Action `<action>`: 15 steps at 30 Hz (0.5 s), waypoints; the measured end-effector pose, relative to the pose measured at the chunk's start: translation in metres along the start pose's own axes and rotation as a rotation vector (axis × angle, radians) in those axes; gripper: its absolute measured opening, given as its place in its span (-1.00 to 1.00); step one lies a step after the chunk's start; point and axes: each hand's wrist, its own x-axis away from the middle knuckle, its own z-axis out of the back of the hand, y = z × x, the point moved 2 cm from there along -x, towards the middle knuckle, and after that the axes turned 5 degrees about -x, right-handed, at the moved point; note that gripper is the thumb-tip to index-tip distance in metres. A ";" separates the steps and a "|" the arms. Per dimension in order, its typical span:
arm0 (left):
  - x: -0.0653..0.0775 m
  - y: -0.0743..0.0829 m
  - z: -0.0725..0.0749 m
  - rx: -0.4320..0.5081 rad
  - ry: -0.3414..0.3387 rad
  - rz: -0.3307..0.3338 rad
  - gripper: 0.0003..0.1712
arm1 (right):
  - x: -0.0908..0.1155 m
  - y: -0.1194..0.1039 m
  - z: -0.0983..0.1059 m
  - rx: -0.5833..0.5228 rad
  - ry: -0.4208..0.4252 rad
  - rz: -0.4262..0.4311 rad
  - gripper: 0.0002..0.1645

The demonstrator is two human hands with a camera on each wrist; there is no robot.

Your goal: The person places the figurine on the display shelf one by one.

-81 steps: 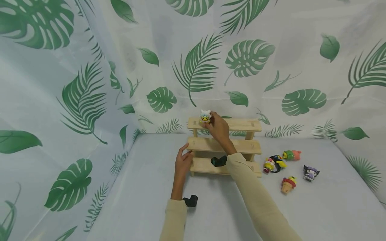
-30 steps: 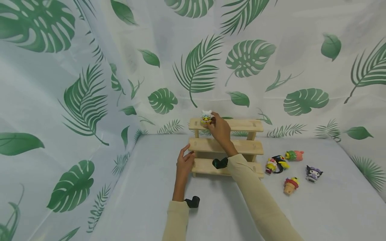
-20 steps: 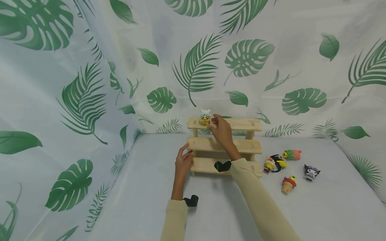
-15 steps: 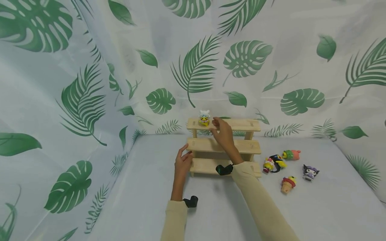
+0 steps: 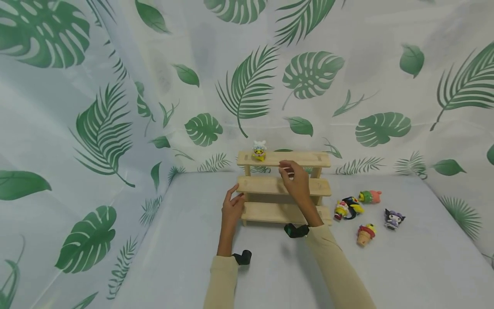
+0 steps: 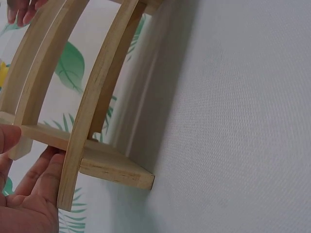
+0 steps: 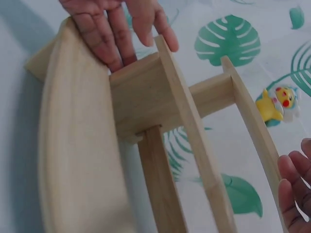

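A small figurine (image 5: 259, 151) with a white hood and yellow body stands upright on the top tier, at the left end of a three-tier wooden shelf (image 5: 266, 185). My right hand (image 5: 296, 182) hovers in front of the shelf, to the figurine's right, fingers loosely bent and holding nothing. Along the shelf's left side lies my left hand (image 5: 233, 208), its fairly straight fingers touching the side panel and middle tier's end. The left wrist view shows that hand's fingers (image 6: 41, 182) against the wood; in the right wrist view the figurine (image 7: 277, 104) is apart from my right fingers.
Right of the shelf lie several figurines: a pink and green one (image 5: 370, 196), a yellow one with a black part (image 5: 352, 207), a purple and black one (image 5: 393, 219) and an ice-cream-cone one (image 5: 365, 234). A leaf-print cloth (image 5: 332, 107) hangs behind the shelf.
My right hand has let go of the white-hooded figurine, which stays on the top tier, and has drawn back down and to the right. My left hand has kept its place at the shelf's side.
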 end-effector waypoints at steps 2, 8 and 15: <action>0.000 0.002 0.000 -0.005 -0.010 0.006 -0.43 | 0.007 0.002 0.006 -0.010 0.028 -0.017 -0.78; 0.003 0.004 0.000 -0.005 -0.027 -0.008 -0.42 | 0.031 0.002 0.030 -0.100 0.158 -0.040 -0.83; 0.003 -0.001 0.000 -0.010 0.010 -0.043 -0.47 | 0.058 0.001 0.066 -0.121 0.279 -0.098 -0.81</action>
